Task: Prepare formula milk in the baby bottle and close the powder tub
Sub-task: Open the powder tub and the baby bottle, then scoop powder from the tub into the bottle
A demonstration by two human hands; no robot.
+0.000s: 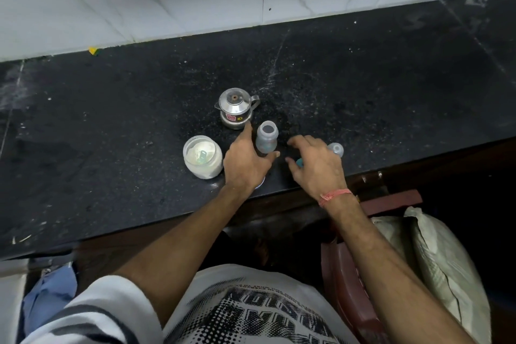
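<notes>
Barely begun: baby bottle [267, 138] uncapped, seemingly empty, near surface's [111, 134] front edge; powder tub [203, 160] lidless beside it. Left hand [247, 160] and right hand [318, 165] spread wide, holding nothing.

Black counter [363, 86] lying bare behind and to either side, while steel kettle [236, 109], open baby bottle [267, 138] and open powder tub [203, 160] are crowding the front edge, the left hand [245, 165] filling the gap between tub and bottle
</notes>
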